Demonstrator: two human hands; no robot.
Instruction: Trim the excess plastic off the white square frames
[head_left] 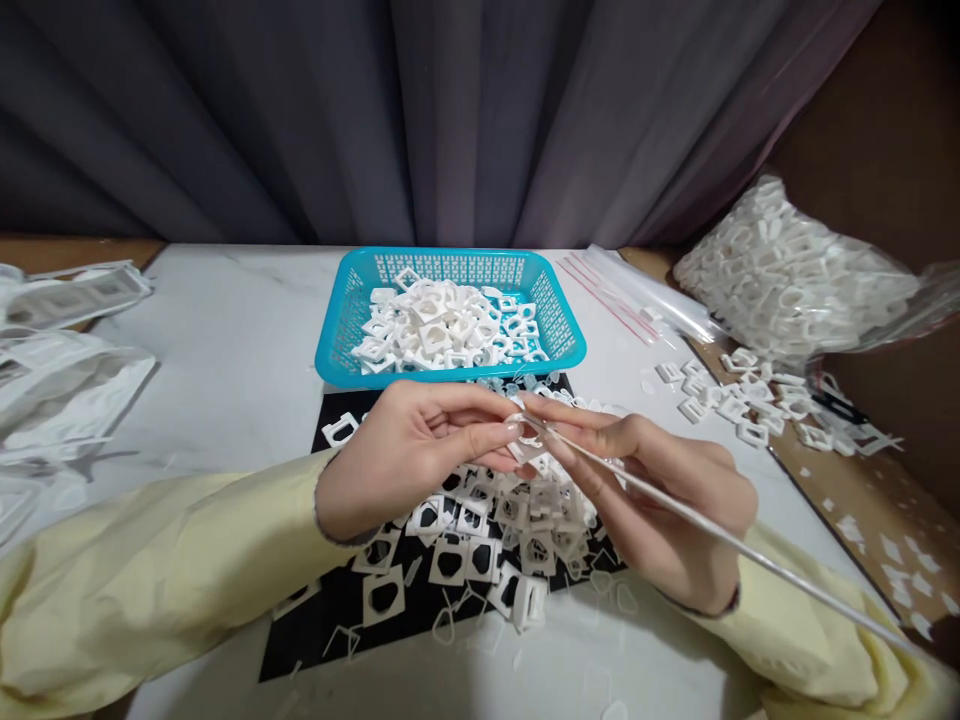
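Observation:
Between finger and thumb, my left hand [424, 450] pinches a small white plastic frame [527, 450] with a round opening. My right hand [660, 490] is closed on a long thin metal rod [675, 508], whose near end runs back over the right sleeve. The rod's far tip meets the frame, with the right fingertips close against it; the exact contact is too small to make out. Under both hands, a heap of similar white frames [450, 558] lies on a black mat [300, 640], mixed with thin translucent offcuts [444, 627].
Behind the hands stands a blue basket [450, 378] holding many white frames. A bulging clear bag [795, 270] of parts sits at the right, near loose pieces [750, 400] and flat zip bags [652, 290]. More plastic bags [67, 390] lie left. A grey curtain [450, 120] hangs behind.

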